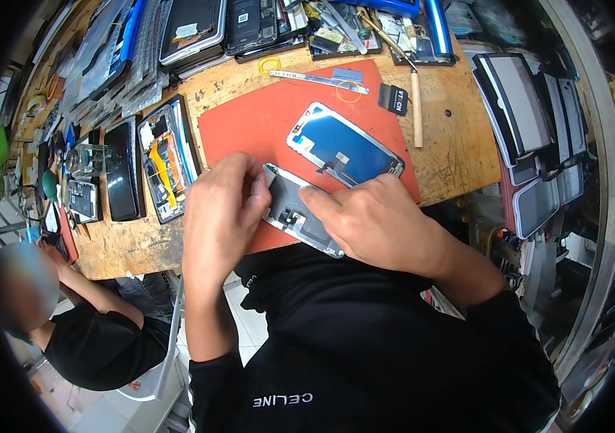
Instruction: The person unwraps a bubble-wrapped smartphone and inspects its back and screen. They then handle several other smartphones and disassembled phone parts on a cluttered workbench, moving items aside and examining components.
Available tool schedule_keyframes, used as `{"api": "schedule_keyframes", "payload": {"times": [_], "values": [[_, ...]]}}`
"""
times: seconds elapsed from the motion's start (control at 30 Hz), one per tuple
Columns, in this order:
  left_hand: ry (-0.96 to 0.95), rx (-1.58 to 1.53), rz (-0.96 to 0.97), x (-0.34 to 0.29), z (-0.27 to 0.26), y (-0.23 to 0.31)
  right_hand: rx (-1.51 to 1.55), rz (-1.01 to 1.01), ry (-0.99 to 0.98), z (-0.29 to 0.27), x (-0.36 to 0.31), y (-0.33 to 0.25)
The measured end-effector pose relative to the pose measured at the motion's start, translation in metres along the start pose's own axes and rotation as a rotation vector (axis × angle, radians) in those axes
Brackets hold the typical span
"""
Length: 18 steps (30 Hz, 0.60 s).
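Between my hands, a phone screen (287, 196) lies tilted above the red mat, its grey metal-backed side up, with small flex connectors near its middle. My left hand (222, 206) is closed, thumb and fingers pinched at the screen's left end; the fingertips are partly hidden. From the right, my right hand (383, 225) grips the long edge, its index finger lying on the grey back and its thumb out of sight. Just beyond, a second phone screen (351, 144) with a shiny blue back and a white frame rests on the mat, close to my right knuckles.
The red mat (232, 123) carries a metal ruler (315, 78) and rubber bands. At right are a black card (393, 99) and a wooden-handled tool (416, 108). Opened phones (164, 162) and stacked parts line the bench's left and back. Another person (105, 332) sits at left.
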<state>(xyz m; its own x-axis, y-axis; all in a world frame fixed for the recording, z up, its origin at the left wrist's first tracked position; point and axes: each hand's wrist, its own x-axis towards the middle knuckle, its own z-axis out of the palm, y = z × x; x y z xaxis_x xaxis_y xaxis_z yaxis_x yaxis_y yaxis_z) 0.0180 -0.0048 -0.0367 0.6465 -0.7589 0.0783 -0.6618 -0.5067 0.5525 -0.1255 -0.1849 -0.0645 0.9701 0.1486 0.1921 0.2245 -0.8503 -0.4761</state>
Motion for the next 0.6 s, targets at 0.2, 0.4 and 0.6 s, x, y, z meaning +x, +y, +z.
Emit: {"api": "schedule_keyframes", "payload": {"times": [0.2, 0.4, 0.6], "values": [[-0.062, -0.188, -0.208, 0.0, -0.01, -0.005, -0.007, 0.014, 0.0, -0.002, 0.006, -0.003], [-0.064, -0.388, -0.261, 0.001, -0.002, -0.023, 0.017, -0.018, 0.069, 0.005, 0.017, -0.011], [-0.081, -0.544, -0.318, 0.003, 0.0, -0.031, -0.004, -0.111, 0.098, 0.009, 0.028, -0.016]]}}
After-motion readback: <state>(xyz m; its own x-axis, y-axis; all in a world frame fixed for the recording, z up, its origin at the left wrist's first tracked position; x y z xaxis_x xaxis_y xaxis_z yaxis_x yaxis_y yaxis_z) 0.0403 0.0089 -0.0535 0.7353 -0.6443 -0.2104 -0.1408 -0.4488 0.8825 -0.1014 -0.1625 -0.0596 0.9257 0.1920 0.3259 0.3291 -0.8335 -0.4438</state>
